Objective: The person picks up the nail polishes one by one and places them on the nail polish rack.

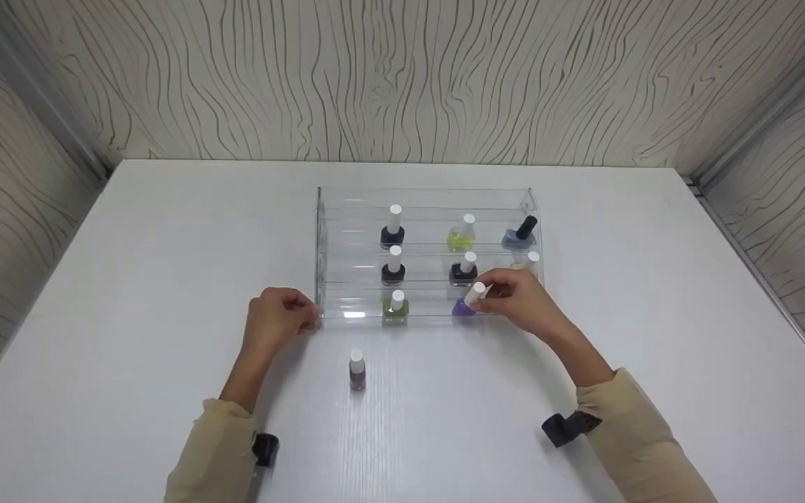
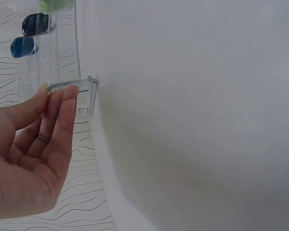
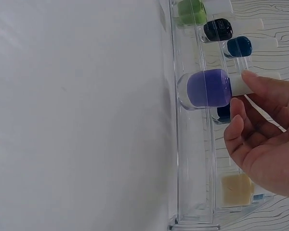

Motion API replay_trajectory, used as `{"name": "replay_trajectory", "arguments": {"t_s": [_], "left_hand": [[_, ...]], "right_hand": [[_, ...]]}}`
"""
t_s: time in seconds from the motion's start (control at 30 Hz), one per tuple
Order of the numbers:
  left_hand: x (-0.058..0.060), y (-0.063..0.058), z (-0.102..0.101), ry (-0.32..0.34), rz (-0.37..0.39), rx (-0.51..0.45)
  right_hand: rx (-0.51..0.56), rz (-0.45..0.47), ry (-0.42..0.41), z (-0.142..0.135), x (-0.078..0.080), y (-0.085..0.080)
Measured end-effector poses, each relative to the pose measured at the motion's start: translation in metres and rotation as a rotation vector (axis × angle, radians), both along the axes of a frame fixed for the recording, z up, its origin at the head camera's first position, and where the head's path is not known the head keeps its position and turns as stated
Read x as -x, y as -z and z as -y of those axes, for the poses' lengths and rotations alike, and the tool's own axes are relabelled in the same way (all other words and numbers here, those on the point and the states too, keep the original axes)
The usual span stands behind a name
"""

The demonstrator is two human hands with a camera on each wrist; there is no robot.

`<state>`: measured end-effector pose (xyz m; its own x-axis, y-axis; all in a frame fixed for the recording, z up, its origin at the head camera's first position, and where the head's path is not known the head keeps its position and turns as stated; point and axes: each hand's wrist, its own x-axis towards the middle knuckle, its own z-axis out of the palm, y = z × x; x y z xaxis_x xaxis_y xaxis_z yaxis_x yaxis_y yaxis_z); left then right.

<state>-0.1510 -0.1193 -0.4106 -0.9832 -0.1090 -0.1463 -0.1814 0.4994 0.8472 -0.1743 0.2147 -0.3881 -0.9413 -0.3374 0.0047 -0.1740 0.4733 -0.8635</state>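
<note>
A clear tiered display rack (image 1: 353, 297) stands on the table with nail polish bottles on its steps. At its left front corner, my left hand (image 1: 280, 319) pinches the rack's side panel between thumb and fingers, as the left wrist view shows. My right hand (image 1: 521, 300) grips the white cap of a purple nail polish bottle (image 3: 208, 88) at the front step, right of the middle. That bottle tilts slightly to the right in the head view. Left of it on the same step is a green nail polish bottle (image 1: 395, 307). My right hand partly hides a cream bottle (image 3: 237, 190).
In front of the rack, a greyish nail polish bottle (image 1: 357, 372) stands on the white table (image 1: 130, 279). Higher steps carry dark bottles (image 1: 393, 272), a yellow bottle (image 1: 460, 239) and a blue one with a black cap (image 1: 518, 237). A patterned wall (image 1: 388, 84) rises behind.
</note>
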Motion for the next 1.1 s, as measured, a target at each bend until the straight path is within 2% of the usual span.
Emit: {"name": "replay_trajectory", "arguments": {"t_s": [0.23,0.47,0.63,1.1], "left_hand": [[0.000,-0.001,0.000,-0.003,0.008,-0.001],[-0.001,-0.002,0.000,0.009,-0.011,-0.003],[-0.002,-0.003,0.000,0.022,-0.032,-0.007],[0.000,-0.001,0.000,0.000,-0.010,-0.003]], "right_hand": [[-0.031,-0.044,-0.018,-0.006,0.003,0.006],[-0.021,-0.027,-0.032,-0.008,0.004,0.004],[-0.009,-0.026,-0.037,-0.010,0.002,-0.003],[-0.062,-0.022,-0.056,-0.012,-0.001,-0.029]]}}
